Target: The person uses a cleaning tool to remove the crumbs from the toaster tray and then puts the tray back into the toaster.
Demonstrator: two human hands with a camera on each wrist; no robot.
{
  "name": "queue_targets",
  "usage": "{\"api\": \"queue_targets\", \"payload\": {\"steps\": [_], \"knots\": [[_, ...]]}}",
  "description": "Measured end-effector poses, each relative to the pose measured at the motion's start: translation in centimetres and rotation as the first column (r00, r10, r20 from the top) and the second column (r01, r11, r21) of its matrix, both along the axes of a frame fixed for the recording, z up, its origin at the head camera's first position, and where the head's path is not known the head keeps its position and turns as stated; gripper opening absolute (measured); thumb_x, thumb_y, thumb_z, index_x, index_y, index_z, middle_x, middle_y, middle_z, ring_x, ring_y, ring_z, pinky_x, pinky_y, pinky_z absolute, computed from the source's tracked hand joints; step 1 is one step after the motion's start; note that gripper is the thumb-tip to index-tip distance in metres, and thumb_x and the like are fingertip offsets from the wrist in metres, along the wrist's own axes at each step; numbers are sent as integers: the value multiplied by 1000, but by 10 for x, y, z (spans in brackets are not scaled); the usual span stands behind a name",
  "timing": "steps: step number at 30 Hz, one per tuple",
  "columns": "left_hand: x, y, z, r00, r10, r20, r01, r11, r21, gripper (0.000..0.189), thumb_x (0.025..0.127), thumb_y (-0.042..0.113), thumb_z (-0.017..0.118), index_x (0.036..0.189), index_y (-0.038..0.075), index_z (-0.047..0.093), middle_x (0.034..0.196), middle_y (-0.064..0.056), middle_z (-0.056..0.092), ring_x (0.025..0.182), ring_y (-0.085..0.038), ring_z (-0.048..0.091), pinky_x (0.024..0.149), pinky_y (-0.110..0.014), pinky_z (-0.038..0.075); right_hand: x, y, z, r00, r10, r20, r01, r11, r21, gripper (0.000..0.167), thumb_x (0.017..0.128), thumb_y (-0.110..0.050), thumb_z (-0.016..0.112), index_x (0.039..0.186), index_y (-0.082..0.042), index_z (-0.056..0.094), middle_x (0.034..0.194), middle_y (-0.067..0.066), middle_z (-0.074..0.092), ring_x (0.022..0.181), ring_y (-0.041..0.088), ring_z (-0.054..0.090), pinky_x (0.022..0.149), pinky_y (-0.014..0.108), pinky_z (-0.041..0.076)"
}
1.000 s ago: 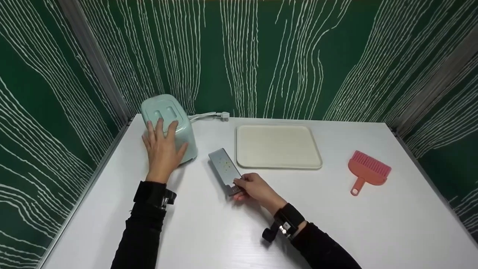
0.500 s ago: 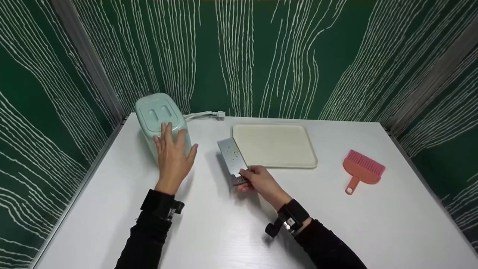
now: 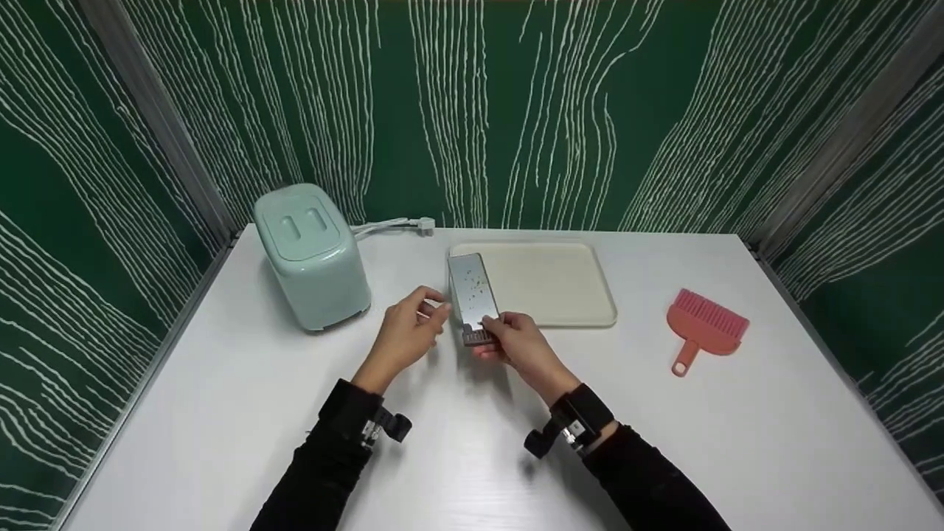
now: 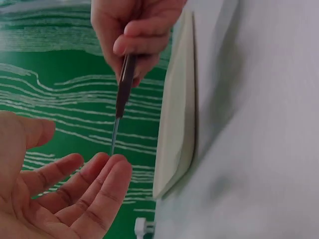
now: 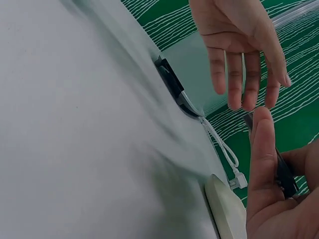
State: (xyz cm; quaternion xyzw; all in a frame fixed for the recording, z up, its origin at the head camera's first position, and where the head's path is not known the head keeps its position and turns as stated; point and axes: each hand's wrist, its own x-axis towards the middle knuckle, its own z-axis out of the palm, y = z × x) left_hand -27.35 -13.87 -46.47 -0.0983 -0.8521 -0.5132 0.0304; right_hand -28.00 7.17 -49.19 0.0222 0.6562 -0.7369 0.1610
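Note:
My right hand (image 3: 527,350) pinches the dark handle end of a flat grey crumb tray (image 3: 473,291), thumb on top and fingers beneath. Small brown and yellowish crumbs lie scattered on its surface. The crumb tray is held above the table and overlaps the left edge of a cream serving tray (image 3: 553,287). Just left of the crumb tray is my left hand (image 3: 405,328), its fingers loosely bent and holding nothing. In the left wrist view the crumb tray (image 4: 124,92) appears edge-on, near the left fingertips; whether they touch it I cannot tell.
A mint-green toaster (image 3: 317,273) with a lid over its top stands at the back left. Its white cord and plug (image 3: 424,225) lie behind it. A coral hand brush (image 3: 704,335) rests on the right. Green patterned panels (image 3: 531,110) enclose the white table.
My left hand has let go of the toaster and moved right, towards the crumb tray. The right hand has carried the crumb tray up and right, over the serving tray's edge.

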Motion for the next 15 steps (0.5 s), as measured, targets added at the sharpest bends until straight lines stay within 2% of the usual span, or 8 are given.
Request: {"api": "queue_targets", "payload": {"steps": [3, 9, 12, 15], "knots": [[1, 12, -4, 993, -48, 111, 39, 996, 85, 26, 110, 28, 63, 128, 9, 67, 103, -18, 74, 88, -35, 78, 65, -35, 66, -1, 0, 1, 1000, -24, 5, 24, 999, -33, 20, 114, -14, 51, 109, 6, 56, 84, 8, 71, 62, 9, 72, 61, 18, 61], [2, 32, -13, 973, -91, 212, 51, 981, 187, 27, 110, 29, 63, 129, 9, 63, 92, -9, 70, 86, -44, 77, 61, -39, 66, -2, 1, 2, 998, -66, 7, 66, 994, -81, 20, 114, -13, 50, 110, 6, 54, 87, 9, 69, 62, 8, 70, 62, 17, 60], [2, 40, -17, 961, -107, 254, 47, 971, 234, 30, 110, 30, 63, 130, 8, 60, 91, -6, 70, 79, -36, 76, 56, -33, 63, -2, 0, 2, 996, -86, 10, 87, 991, -99, 19, 114, -13, 50, 109, 5, 54, 85, 9, 70, 63, 9, 70, 62, 17, 61], [2, 47, -20, 949, -120, 291, 37, 961, 276, 31, 110, 31, 63, 130, 7, 56, 91, -4, 73, 71, -22, 72, 51, -26, 58, -2, -2, 2, 995, -101, 11, 102, 988, -113, 19, 114, -13, 49, 106, 4, 54, 82, 7, 71, 63, 9, 70, 61, 17, 60]]}}
